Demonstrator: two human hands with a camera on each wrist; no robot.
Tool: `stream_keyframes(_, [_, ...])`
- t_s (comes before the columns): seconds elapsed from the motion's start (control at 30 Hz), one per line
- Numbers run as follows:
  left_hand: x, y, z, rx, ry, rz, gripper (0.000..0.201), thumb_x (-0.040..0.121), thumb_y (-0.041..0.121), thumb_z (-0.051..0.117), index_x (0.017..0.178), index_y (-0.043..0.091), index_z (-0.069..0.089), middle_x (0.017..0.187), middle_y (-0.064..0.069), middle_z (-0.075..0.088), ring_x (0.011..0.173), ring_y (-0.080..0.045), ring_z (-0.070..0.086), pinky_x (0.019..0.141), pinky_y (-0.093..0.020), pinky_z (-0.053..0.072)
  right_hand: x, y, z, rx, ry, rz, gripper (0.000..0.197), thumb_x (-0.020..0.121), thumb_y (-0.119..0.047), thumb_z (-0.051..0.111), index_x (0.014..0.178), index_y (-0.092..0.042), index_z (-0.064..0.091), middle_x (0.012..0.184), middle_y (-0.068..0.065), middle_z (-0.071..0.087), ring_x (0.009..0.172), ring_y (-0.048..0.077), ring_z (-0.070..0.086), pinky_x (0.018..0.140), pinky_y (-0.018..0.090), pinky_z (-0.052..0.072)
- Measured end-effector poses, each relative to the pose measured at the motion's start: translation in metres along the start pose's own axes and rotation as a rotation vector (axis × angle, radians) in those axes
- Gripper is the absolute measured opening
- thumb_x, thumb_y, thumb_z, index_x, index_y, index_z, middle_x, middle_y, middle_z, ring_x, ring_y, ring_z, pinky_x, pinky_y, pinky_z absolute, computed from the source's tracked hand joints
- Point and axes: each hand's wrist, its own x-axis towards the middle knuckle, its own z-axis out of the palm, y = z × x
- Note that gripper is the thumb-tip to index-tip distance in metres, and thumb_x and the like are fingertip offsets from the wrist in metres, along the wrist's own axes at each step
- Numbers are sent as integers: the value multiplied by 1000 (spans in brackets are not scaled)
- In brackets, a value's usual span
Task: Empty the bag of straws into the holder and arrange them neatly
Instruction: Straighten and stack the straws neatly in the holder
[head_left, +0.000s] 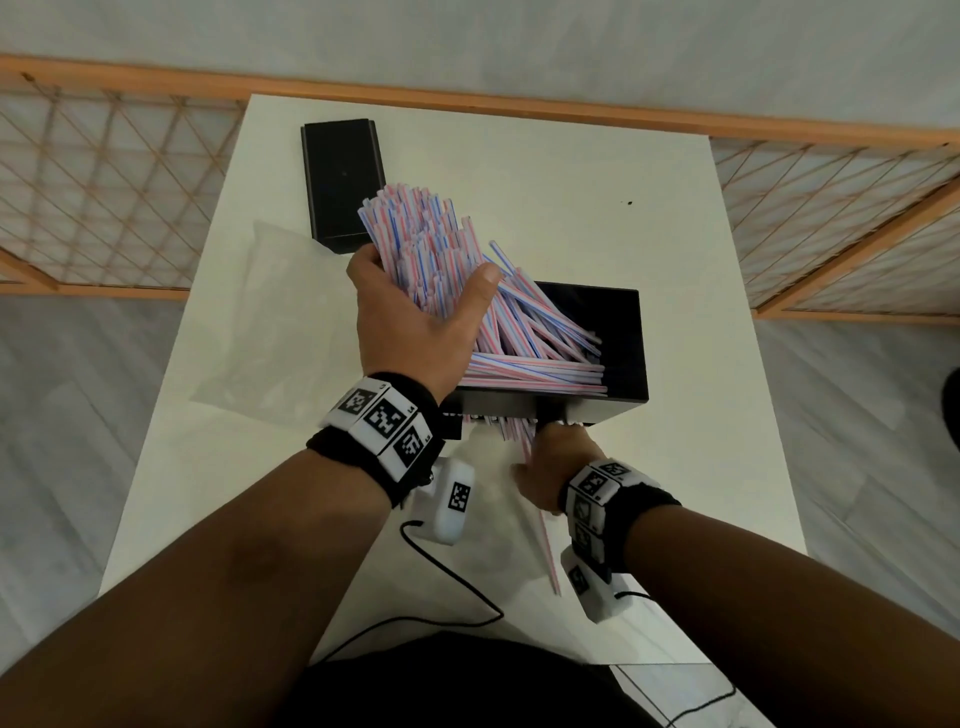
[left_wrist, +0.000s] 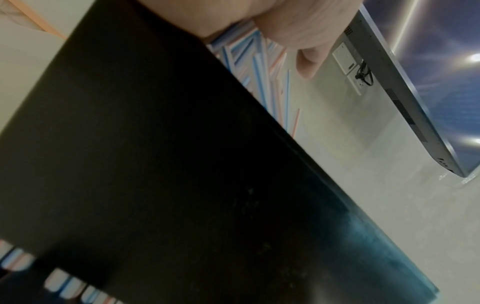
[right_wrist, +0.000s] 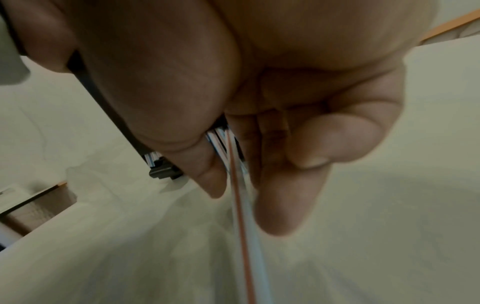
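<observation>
Arranging is under way: the left hand (head_left: 415, 317) grips a slanted bundle of straws (head_left: 415, 234) over the holder (head_left: 623, 353) mid-table, the right hand (head_left: 550, 467) pinches a stray straw (head_left: 548, 551) at its near edge, and next both want laying flat inside.

Open black rectangular straw holder (head_left: 621, 358): upright on white tabletop (head_left: 623, 249), right of centre. Red-, blue- and white-striped plastic straws (head_left: 426, 244): disordered, some flat inside, many fanned up-left over rim, some protruding from front slot. Empty clear plastic bag (head_left: 270, 322): flat, left of holder.

glossy black holder (head_left: 631, 358), seemingly plastic straws (head_left: 415, 228)
</observation>
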Motion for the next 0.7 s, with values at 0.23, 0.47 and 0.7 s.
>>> stream_keyframes(0.23, [0, 1, -2, -44, -7, -7, 82, 76, 52, 82, 135, 16, 37, 125, 8, 61, 100, 7, 62, 78, 0, 47, -14, 7, 1, -51, -180, -74, 18, 85, -15, 52, 94, -2, 61, 84, 9, 66, 64, 19, 64, 49, 23, 47])
stream_keyframes(0.47, [0, 3, -5, -161, -1, 3, 85, 70, 69, 67, 130, 15, 39, 115, 13, 62, 92, 13, 64, 83, -11, 52, -81, 8, -68, 31, 152, -506, 26, 91, -26, 49, 71, -9, 51, 68, 7, 59, 63, 27, 49, 59, 34, 40])
stream_keyframes(0.7, [1, 8, -6, -278, 45, -46, 89, 70, 78, 58, 129, 13, 40, 120, -1, 63, 105, -15, 66, 98, -46, 53, -135, -40, -173, 77, 610, -819, 21, 95, -31, 42, 84, -15, 50, 62, -5, 45, 59, 22, 41, 58, 37, 37])
